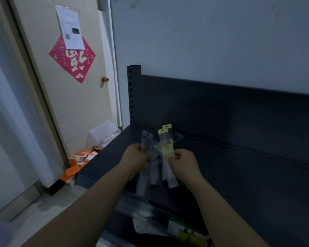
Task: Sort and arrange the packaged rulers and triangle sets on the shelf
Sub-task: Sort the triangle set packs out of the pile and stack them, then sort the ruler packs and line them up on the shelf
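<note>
Risking a spill first: a loose fan of slippery packs [165, 148] held above the shelf [239, 166], near its left end, pinched only at mid-length. Left grip [136, 157] curled round the clear packs on the bunch's side nearer the shelf's left end, right grip [184, 164] pinching the yellow-carded ones, fingers curled; both clamped on the bunch, neither spread flat. Could lose the lowest sleeves, hanging past the shelf's front edge, on any easing of either pinch while peeling one pack free; likely then to drop among the lower packs [150, 216] lying below the shelf's front edge and muddle the sorts. Could also crease or tear a thin sleeve by tugging apart two stuck together. Hard to read labels in such dim light, so a wrong sort quite possible. As for looks: long, narrow, clear plastic sleeves, each visible top with a punched hang hole; two with pale yellow header cards reaching highest, toward the shelf's back; one clear with a greyish header leaning toward the shelf's left end; a yellow-green printed card showing inside another. Contents too blurred to tell ruler from triangle set. Splayed at differing angles, not squared up, seemingly none yet laid on the shelf.
</note>
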Available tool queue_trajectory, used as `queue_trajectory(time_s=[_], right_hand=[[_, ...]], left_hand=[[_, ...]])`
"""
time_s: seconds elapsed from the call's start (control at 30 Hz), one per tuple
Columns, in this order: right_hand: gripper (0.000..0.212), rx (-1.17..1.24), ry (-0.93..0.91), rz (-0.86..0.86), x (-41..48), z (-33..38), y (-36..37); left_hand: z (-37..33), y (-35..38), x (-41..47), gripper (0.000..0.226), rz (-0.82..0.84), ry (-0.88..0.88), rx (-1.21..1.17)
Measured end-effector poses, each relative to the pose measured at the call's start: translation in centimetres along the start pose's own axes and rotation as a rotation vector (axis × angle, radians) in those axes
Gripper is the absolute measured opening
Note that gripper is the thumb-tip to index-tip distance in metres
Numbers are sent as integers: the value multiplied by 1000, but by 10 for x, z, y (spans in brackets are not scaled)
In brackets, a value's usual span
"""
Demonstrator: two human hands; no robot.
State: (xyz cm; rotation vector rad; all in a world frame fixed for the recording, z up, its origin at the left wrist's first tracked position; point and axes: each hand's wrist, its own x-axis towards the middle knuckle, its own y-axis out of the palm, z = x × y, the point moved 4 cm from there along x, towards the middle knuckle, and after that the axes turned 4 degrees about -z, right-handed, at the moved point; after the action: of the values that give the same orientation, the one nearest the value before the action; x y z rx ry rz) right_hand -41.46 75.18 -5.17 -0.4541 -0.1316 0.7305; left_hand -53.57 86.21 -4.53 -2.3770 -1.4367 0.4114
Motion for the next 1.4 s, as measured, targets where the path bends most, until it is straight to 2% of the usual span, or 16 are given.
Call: queue_trajectory(time_s=[0.13, 0.23, 0.3, 0.43, 0.67, 0.97, 1.13, 1.4], right_hand=[[14, -267, -121, -91, -5, 4, 3], [31, -527, -215, -125, -13, 7, -2], [41, -587, -255, -170, -19, 10, -14], [43, -667, -321, -287, -34, 14, -42], [39, -727, -302, -443, -76, -8, -98], [35, -764, -143, -599, -150, -58, -200], [41, -822, -45, -615, -196, -97, -274], [38, -884, 47, -665, -269, -158, -396]], left_hand=[[-3, -5, 11, 21, 15, 202, 278], [-10, -9, 5, 34, -47, 381, 705], [-19, -10, -4, 36, -77, 492, 820], [-44, -3, -32, 33, -78, 700, 680], [-73, 51, -76, 37, 60, 899, 573], [-106, 138, -148, 38, 216, 1015, 514], [-137, 203, -213, 40, 296, 1081, 500], [-178, 311, -320, 36, 403, 1110, 435]])
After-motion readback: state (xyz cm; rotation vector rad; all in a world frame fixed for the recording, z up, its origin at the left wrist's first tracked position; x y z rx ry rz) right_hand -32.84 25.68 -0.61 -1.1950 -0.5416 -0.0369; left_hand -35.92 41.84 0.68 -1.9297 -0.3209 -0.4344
